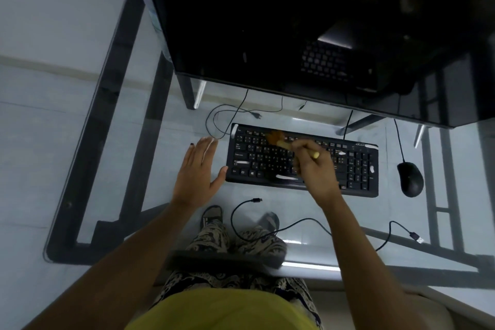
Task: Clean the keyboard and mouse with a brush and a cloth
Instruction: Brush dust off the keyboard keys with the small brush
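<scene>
Flat left hand point(199, 169) steadies the keyboard point(302, 161) at its left edge; right hand point(314, 169) grips a brush point(284, 142) over its keys, where hard strokes could slide it.

We see the keyboard point(302, 161) lying on the glass desk point(166, 126), in front of the monitor point(294, 29). The mouse point(410, 179) sits just right of it. Our left hand point(199, 169) lies flat beside its left end; our right hand point(316, 169) holds the brush point(288, 142) over the keys. A loose cable point(308, 222) lies nearer us.
</scene>
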The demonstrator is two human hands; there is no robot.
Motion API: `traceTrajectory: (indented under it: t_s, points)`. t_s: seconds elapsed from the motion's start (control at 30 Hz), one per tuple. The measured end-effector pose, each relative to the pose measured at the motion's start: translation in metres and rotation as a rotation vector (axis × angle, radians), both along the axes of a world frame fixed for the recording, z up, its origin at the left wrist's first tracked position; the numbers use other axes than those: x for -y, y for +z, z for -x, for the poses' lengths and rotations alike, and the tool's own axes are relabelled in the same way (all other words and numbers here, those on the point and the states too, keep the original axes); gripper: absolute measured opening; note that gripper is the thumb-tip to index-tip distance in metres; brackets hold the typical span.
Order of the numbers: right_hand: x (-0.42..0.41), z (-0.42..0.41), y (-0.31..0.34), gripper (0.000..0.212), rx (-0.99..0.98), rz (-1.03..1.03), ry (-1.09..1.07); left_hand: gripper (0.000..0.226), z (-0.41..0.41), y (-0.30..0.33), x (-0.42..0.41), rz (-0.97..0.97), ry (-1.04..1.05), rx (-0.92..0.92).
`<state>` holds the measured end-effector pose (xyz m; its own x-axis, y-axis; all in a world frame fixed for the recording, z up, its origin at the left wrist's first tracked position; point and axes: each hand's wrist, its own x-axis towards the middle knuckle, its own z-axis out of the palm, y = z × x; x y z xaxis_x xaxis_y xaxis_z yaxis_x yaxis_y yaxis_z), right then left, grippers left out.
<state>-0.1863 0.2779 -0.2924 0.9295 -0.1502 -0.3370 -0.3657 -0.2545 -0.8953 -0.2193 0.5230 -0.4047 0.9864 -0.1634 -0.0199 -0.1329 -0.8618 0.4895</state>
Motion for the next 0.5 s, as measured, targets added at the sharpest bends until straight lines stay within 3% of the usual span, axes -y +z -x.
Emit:
traceTrajectory:
  t_s: [0.13,0.27,0.3,0.43,0.5]
  points:
    - [0.025,-0.002,-0.009,0.018,0.072,0.243,-0.245,0.062,0.000,0.007,0.010,0.087,0.035,0.013]
    - [0.029,0.001,-0.002,0.031,0.004,0.081,0.096,0.058,-0.005,0.020,0.036,0.013,-0.076,0.035]
    - [0.030,0.001,-0.003,0.032,-0.010,0.097,0.103,0.058,-0.007,0.023,0.045,-0.036,-0.106,0.037]
    - [0.044,-0.004,-0.009,0.029,0.083,0.313,-0.226,0.057,-0.017,0.030,0.076,-0.223,-0.232,0.054]
    - [0.045,-0.005,-0.006,0.033,0.046,0.192,-0.086,0.057,-0.021,0.031,0.086,-0.284,-0.286,0.036]
